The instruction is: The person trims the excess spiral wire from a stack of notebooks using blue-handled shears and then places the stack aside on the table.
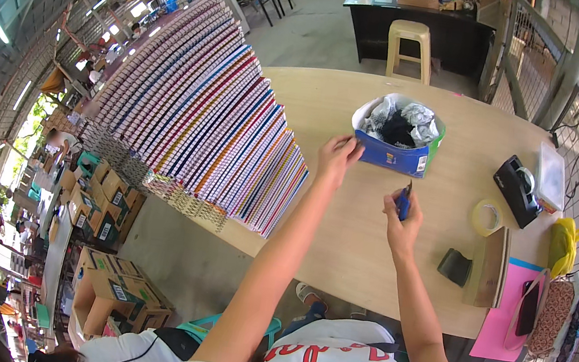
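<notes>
A person at a pale wooden counter reaches the left hand to the near left corner of a blue cardboard box, fingers loosely spread and touching its edge, closed on nothing. The box sits mid-counter, its top open and stuffed with crumpled white and dark material. The right hand is closed in a fist around a small blue-handled cutter, its dark tip pointing up and toward the box, just short of its near wall.

To the left, a tall slanted stack of spiral-bound notebooks covers much of the counter and leans toward the near edge. On the right lie a black tape dispenser, a roll of yellowish tape, a small dark block, a wooden board, a pink sheet and a yellow bag. A plastic stool stands beyond the counter.

The risk here looks to lie with the tool: its tip stands close to the left hand's fingers, so a slip against the cardboard could nick them. The box seems light and is steadied only at 1 corner; a push from the tool could slide or tip it and spill the contents. An elbow swinging left could also disturb the leaning notebooks.
</notes>
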`<state>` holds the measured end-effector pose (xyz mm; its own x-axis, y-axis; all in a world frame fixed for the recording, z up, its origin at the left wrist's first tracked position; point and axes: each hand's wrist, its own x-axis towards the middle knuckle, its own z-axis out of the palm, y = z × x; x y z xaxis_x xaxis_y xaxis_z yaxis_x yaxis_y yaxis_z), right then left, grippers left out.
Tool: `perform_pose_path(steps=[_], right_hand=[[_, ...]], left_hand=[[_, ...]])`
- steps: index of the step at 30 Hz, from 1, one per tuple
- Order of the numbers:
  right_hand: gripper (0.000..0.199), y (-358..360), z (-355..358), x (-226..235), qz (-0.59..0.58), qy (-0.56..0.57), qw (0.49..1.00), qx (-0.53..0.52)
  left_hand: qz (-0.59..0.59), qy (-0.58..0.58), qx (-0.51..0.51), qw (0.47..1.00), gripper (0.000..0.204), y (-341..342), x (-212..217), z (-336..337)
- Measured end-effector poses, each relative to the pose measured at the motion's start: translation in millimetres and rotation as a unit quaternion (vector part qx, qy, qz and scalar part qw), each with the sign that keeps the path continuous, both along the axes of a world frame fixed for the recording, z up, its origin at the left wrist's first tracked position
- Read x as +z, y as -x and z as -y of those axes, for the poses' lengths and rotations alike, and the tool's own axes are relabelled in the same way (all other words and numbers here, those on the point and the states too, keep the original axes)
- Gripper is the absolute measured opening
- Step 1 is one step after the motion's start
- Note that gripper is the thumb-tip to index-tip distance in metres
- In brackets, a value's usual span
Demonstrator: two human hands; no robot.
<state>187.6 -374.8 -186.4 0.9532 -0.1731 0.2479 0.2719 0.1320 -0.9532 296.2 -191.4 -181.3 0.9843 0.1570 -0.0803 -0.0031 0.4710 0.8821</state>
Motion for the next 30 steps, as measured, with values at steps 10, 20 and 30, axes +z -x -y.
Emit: perform_pose_path(steps=[10,20,30], right_hand=[[0.025,-1.2,-37.7,22.2,0.099,0.291,0.944,0.117],[0.042,22.7,-178.1,27.1,0.299,0.530,0.759,0.233],[0.045,22.3,-199.6,17.5,0.294,0.541,0.754,0.230]], left_hand=[[-0.041,-0.227,0.023,0.973,0.059,168.1,-51.1,-19.6],[0.023,-0.383,0.385,0.839,0.038,261.0,7.5,-140.9],[0.027,-0.364,0.374,0.853,0.019,254.1,9.3,-148.4]])
